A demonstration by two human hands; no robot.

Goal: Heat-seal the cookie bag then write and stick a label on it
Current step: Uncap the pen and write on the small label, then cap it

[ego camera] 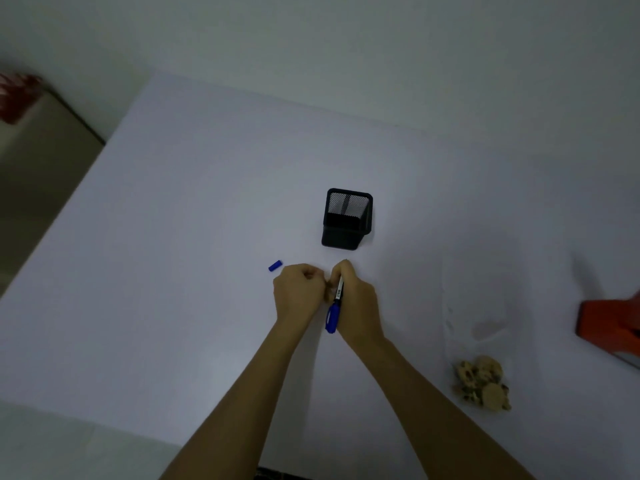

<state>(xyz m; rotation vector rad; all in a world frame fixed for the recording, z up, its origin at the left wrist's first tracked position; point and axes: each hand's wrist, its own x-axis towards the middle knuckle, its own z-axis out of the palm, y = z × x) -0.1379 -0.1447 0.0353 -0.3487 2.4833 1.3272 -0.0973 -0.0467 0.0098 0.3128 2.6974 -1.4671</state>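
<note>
Here our right hand (353, 299) grips the blue marker (335, 304), our left hand (298, 292) is clenched beside it, and the cap (275, 265) lies on the surface (173, 237).

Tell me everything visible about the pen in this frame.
The pen is a marker with a blue rear end and a pale barrel bearing small dark print. It is uncapped: a small blue cap lies apart on the white table, left of the hands. The right hand grips it, tip pointing away from the person, rear end sticking out toward them. The tip is hidden by fingers, close to the left hand.
</note>
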